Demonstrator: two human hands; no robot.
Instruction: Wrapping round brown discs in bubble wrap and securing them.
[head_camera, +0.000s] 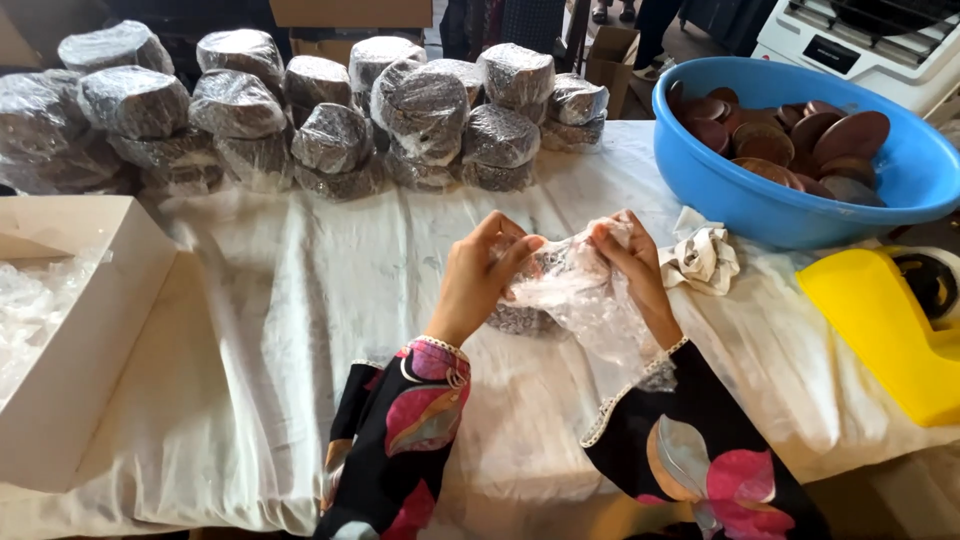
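My left hand (482, 275) and my right hand (632, 268) both pinch a clear plastic bag (575, 290) above the white cloth-covered table (300, 330). A dark round stack (522, 318) shows inside the bag's lower left, resting on the cloth. The plastic hangs crumpled down past my right wrist. Both sleeves are black with pink flowers.
Several plastic-wrapped dark stacks (330, 125) are piled along the table's far edge. A blue basin (760, 200) holds brown round discs (790, 135) at right. A crumpled white rag (705, 260), a yellow tape dispenser (885, 325) and a white cardboard box (70, 340) with plastic bags lie around.
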